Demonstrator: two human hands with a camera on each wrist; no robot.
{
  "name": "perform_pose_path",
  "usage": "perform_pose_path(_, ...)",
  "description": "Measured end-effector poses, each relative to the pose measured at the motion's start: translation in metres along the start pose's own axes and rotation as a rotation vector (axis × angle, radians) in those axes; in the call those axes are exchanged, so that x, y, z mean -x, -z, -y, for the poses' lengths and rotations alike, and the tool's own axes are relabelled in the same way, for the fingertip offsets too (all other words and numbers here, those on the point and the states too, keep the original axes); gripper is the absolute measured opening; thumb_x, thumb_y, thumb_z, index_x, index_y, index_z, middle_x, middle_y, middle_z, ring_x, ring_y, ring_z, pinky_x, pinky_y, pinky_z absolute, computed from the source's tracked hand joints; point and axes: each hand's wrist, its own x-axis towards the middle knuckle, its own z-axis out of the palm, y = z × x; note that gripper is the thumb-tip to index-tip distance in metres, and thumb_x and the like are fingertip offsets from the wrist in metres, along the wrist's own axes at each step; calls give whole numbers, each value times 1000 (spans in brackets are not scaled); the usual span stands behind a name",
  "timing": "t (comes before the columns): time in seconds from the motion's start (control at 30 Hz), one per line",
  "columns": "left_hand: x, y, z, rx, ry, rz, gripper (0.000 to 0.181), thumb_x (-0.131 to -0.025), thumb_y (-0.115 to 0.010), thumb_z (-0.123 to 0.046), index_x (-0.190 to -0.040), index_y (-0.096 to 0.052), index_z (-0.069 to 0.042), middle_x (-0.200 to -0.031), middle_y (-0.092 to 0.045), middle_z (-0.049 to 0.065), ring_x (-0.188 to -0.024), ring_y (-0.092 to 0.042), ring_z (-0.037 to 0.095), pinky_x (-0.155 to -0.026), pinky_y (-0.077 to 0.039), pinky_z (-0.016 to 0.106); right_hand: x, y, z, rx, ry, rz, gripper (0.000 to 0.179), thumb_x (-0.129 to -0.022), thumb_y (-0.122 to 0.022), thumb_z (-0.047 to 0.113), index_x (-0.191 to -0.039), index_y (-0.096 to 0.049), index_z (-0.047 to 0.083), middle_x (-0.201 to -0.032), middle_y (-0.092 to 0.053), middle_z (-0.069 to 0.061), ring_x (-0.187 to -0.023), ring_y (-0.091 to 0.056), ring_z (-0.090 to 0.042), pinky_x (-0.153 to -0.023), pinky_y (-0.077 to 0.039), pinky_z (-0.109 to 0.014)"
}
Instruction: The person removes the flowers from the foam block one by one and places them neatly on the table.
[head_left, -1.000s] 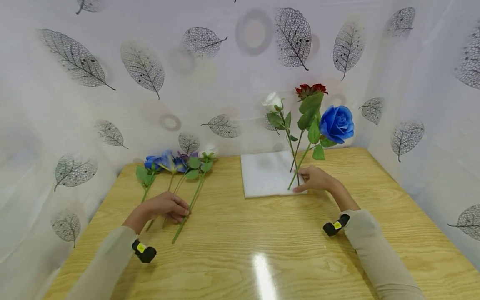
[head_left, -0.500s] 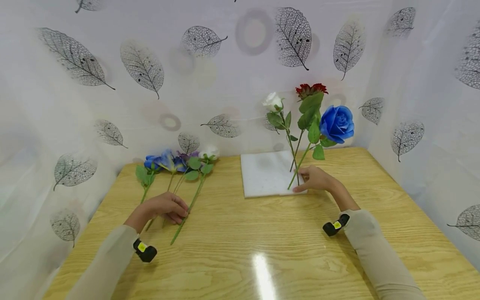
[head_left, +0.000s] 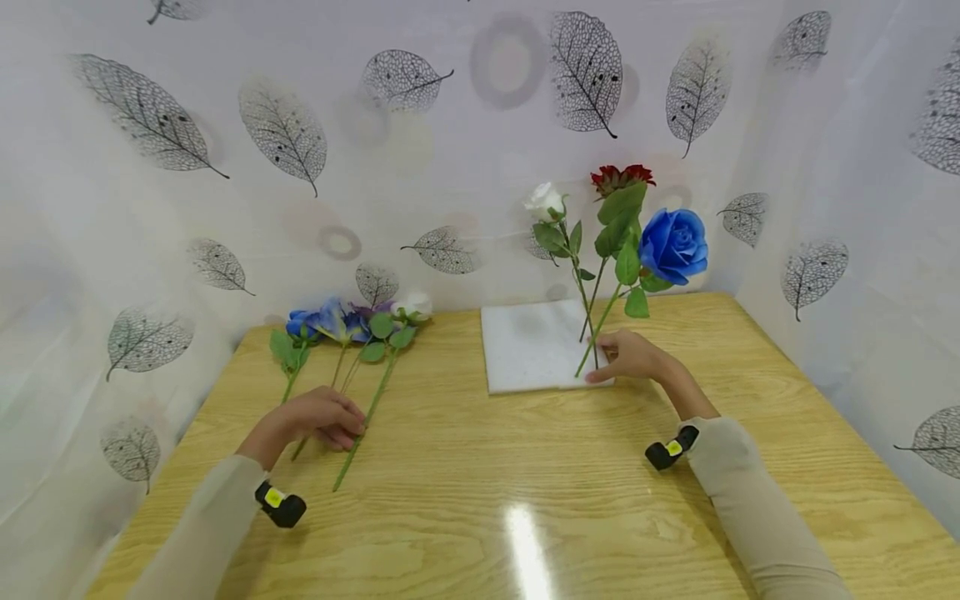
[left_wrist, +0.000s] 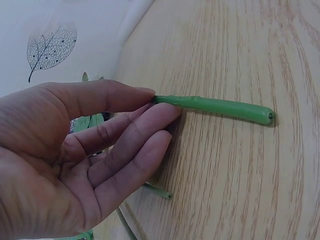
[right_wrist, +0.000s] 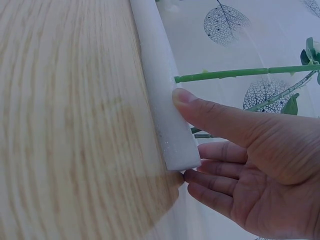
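Observation:
My left hand (head_left: 324, 417) pinches the green stem (left_wrist: 225, 108) of a white rose (head_left: 412, 307) between thumb and fingers; the stem's lower end points toward me. Beside it lie a blue rose (head_left: 302, 324), a light blue flower (head_left: 341, 319) and a purple flower (head_left: 375, 312). Over at the right, my right hand (head_left: 633, 357) holds the corner of a white foam board (head_left: 525, 350), thumb on its top and fingers along its side. Standing in the board are a white rose (head_left: 545, 202), a dark red flower (head_left: 622, 180) and a large blue rose (head_left: 674, 246).
The wooden table (head_left: 450, 500) extends in front of both arms. A pale curtain (head_left: 450, 142) printed with leaves hangs behind the table and along its sides. The foam board lies near the back edge.
My left hand has shifted slightly left and toward me, drawing the white rose's stem along with it. My right hand stays at the foam board, and the standing flowers keep their places.

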Motion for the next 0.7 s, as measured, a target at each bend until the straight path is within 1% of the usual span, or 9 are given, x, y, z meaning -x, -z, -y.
perform_pose_path(0.07, 1, 1, 1, 1, 4, -3, 35, -95, -68, -11, -123, -65, 10, -85, -76, 3, -70, -72, 11, -73, -64, 33, 0, 0, 0, -5, -4, 2, 55, -84, -86, 27, -125, -64, -3, -72, -32, 0, -69, -35, -16, -62, -29, -28)
perform_pose_path(0.13, 2, 2, 2, -2, 7, -6, 35, -95, -68, -11, -123, -65, 10, -85, -76, 3, -70, -72, 11, -73, -64, 33, 1, 0, 1, -9, -17, 4, 62, -84, -85, 27, -131, -62, -5, -73, -31, 0, -70, -35, -16, -64, -30, -28)
perform_pose_path(0.2, 2, 3, 3, -4, 8, -5, 35, -95, -68, -11, -124, -65, 10, -84, -76, 2, -70, -72, 12, -73, -64, 34, 1, 0, 2, -14, -27, 6, 72, -85, -85, 27, -140, -56, -7, -74, -30, 0, -71, -34, -17, -65, -30, -29)
perform_pose_path(0.27, 2, 4, 2, -5, 8, -3, 35, -95, -68, -11, -123, -66, 9, -84, -76, 2, -70, -73, 12, -72, -64, 34, 1, 0, 2, -20, -28, 5, 76, -85, -85, 27, -144, -52, -8, -74, -30, 0, -71, -34, -17, -65, -30, -29)
perform_pose_path(0.4, 2, 4, 1, -7, 2, 11, 34, -95, -69, -11, -123, -66, 9, -85, -77, 2, -71, -73, 12, -73, -64, 34, 1, 0, 2, -23, -16, 2, 76, -85, -85, 27, -143, -52, -9, -73, -29, 0, -70, -33, -17, -63, -28, -28)
perform_pose_path(0.57, 3, 4, -1, -18, -1, 22, 32, -95, -69, -11, -121, -67, 8, -85, -76, 3, -71, -73, 12, -73, -64, 34, 0, -1, 1, -12, -35, 2, 77, -84, -86, 28, -144, -52, -7, -75, -27, 1, -71, -32, -17, -65, -29, -28)
perform_pose_path(0.7, 2, 3, -2, -20, 4, 21, 31, -95, -69, -11, -120, -67, 8, -84, -76, 3, -71, -73, 12, -73, -64, 33, 0, -1, 0, -10, -29, 3, 77, -84, -86, 28, -143, -53, -8, -75, -27, 1, -71, -31, -17, -65, -29, -29)
